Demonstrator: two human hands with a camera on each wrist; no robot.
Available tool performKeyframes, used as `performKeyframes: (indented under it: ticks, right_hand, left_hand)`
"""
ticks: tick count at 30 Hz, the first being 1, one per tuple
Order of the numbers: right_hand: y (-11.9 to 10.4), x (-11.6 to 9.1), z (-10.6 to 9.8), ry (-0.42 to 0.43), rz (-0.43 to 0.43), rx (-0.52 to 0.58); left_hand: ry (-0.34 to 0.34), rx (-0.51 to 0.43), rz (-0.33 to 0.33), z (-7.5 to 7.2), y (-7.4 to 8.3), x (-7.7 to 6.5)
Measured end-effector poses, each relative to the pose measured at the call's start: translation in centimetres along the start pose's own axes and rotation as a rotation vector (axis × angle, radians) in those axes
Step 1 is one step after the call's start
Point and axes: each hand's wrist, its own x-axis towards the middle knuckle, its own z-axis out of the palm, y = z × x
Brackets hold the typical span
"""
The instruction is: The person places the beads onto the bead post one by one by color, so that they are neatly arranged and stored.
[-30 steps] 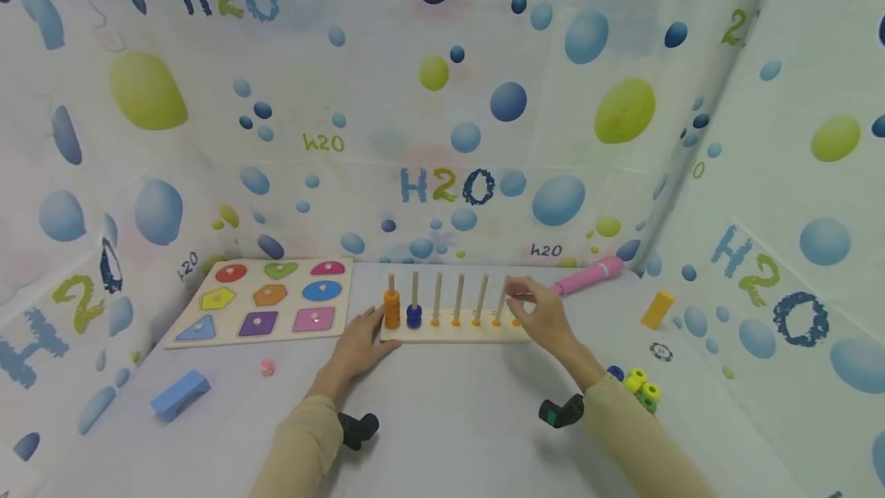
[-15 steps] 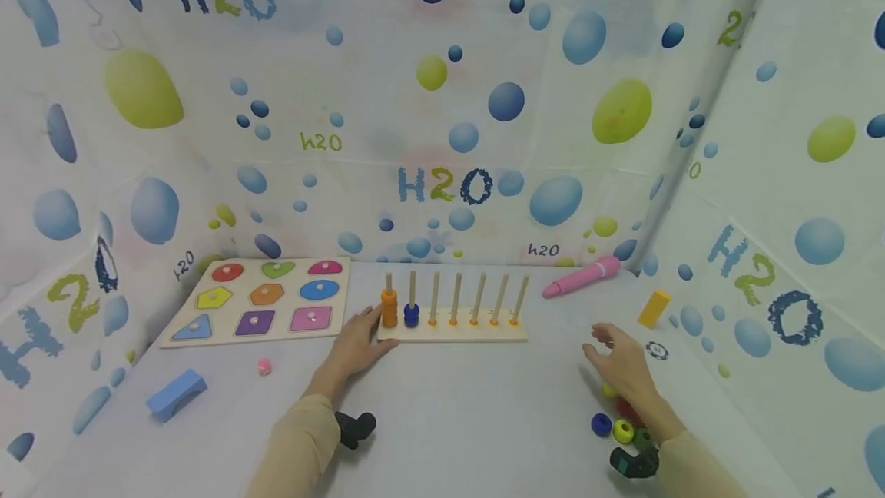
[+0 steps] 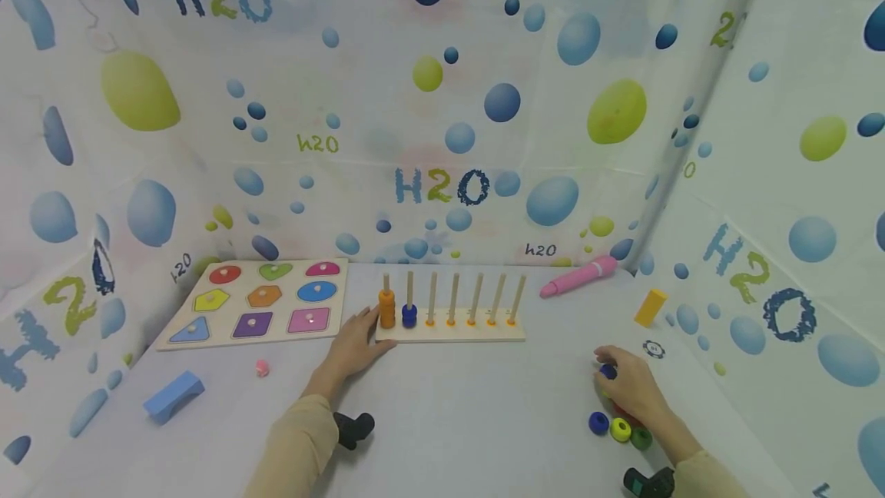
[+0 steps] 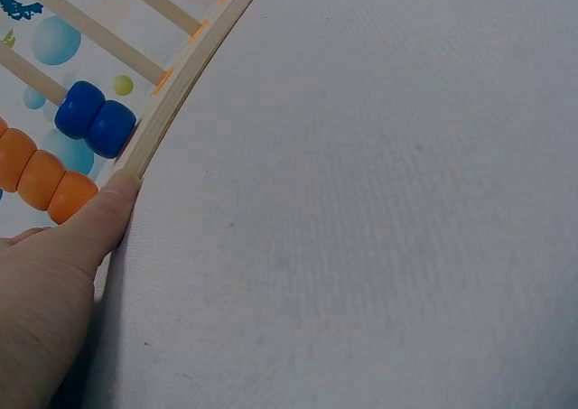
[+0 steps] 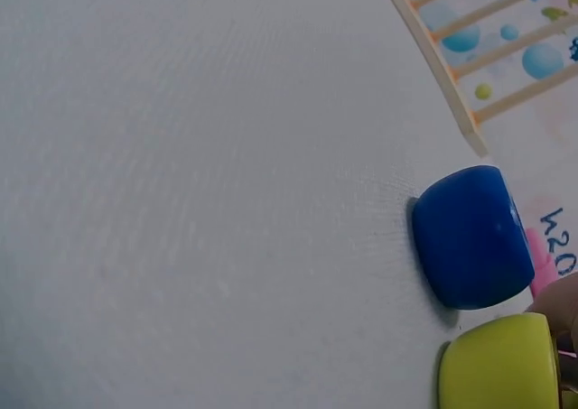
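A wooden peg board [image 3: 449, 335] with a row of upright pegs stands on the table. Orange beads [image 3: 387, 310] fill its leftmost peg, and blue beads [image 3: 409, 317] sit on the second. My left hand [image 3: 353, 343] holds the board's left end, its thumb [image 4: 113, 206] along the front edge. Over at the right, my right hand [image 3: 632, 389] pinches a loose blue bead [image 3: 608, 372] between thumb and fingers. Below that hand lie another blue bead [image 3: 598, 423], a yellow bead [image 3: 620, 429] and a green bead [image 3: 641, 437]. A red bead is mostly hidden under the palm.
A shape puzzle board [image 3: 282, 321] lies at the left. In front of it are a blue block [image 3: 174, 396] and a small pink piece [image 3: 262, 368]. A pink pen-like object [image 3: 578, 277] and an orange block [image 3: 651, 307] lie at the right. Patterned cloth walls surround the table.
My right hand has moved from the rightmost pegs back to the loose beads and now has a blue one at its fingertips. My left hand stays at the board's left end.
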Motion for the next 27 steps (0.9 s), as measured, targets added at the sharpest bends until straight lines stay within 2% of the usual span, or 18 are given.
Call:
performKeyframes:
  ticks: [9, 15, 21, 27]
  right_hand:
    - [-0.5, 0.5, 0.6, 0.083, -0.057, -0.008]
    - [-2.0, 2.2, 1.2, 0.143, -0.118, 0.083]
    - [-5.6, 4.4, 1.9, 0.146, -0.213, 0.184]
    - [-10.4, 6.8, 3.1, 0.181, -0.402, 0.288]
  left_hand:
    - [0.003, 0.0, 0.001, 0.1, -0.3, -0.1]
    - [-0.007, 0.006, -0.011, 0.3, -0.6, 0.3]
    - [-0.007, 0.0, -0.02, 0.3, -0.7, 0.3]
    - [-0.012, -0.009, -0.024, 0.2, -0.5, 0.2]
